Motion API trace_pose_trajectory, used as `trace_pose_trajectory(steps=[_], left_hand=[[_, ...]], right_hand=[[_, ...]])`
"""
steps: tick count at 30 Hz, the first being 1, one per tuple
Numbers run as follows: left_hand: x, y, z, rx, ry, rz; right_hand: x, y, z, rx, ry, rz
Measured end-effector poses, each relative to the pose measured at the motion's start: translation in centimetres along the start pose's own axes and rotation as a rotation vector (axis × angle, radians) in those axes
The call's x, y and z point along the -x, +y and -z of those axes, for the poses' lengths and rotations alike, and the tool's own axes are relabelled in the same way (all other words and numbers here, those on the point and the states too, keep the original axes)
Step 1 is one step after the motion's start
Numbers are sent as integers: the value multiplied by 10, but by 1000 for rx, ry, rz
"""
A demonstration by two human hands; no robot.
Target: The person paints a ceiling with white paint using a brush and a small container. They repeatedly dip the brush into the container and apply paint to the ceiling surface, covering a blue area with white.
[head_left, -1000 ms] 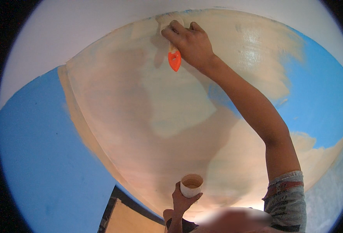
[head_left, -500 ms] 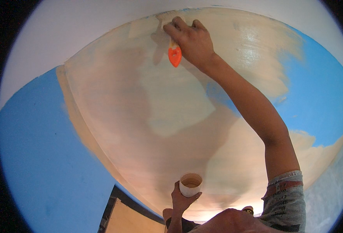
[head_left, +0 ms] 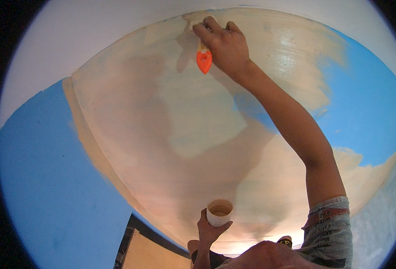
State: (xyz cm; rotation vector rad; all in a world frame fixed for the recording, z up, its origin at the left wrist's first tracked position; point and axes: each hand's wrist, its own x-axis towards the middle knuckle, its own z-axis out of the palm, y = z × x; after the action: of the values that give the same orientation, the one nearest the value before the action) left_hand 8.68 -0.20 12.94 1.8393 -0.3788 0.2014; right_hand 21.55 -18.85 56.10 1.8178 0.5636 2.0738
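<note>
High on the wall, close to where it meets the white ceiling, my right hand grips a paintbrush with an orange handle end pointing down. Its bristle end is up by the wall's top edge, partly hidden behind my fingers. Low in the view, my left hand is wrapped around a white cup, held upright. Tan paint shows inside the cup. Cream-tan paint covers most of the wall in front of me, with blue showing at the right and beside my right forearm.
A blue side wall meets the painted wall along a tan-edged corner at the left. The white ceiling borders the top. A dark-framed, tan panel stands at the lower left.
My right hand and the brush have shifted slightly to the right and up along the top of the wall. The cup in my left hand stays nearly in place.
</note>
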Motion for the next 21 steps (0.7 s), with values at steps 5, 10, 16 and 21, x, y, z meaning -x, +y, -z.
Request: trace_pose_trajectory(steps=[5, 10, 16, 21], left_hand=[[-1, 0, 0, 1, -10, -17], [-1, 5, 1, 22, -9, -25], [-1, 3, 1, 11, -2, -19], [-3, 8, 2, 46, -25, -4]], right_hand=[[2, 5, -2, 24, 32, 0], [4, 9, 1, 60, 13, 4], [1, 9, 11, 89, 10, -14], [1, 15, 10, 132, 1, -5]])
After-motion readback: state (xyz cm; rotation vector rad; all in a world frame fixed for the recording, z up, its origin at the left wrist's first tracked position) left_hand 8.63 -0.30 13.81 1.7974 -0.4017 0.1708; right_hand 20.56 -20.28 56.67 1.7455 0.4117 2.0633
